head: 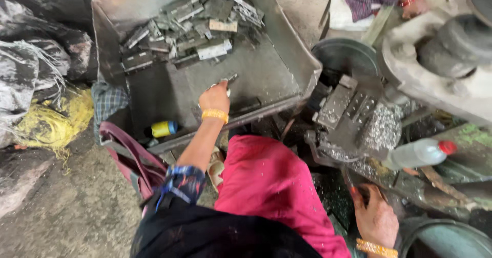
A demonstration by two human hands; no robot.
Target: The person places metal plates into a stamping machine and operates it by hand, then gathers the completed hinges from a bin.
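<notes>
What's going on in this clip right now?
A seated person reaches the left hand into a large metal tray and pinches a small flat metal piece. A heap of similar hinge-like metal pieces lies at the tray's far end. The right hand rests low beside a press machine strewn with metal shavings, gripping something dark that is hard to make out. A plastic bottle lies on the machine.
</notes>
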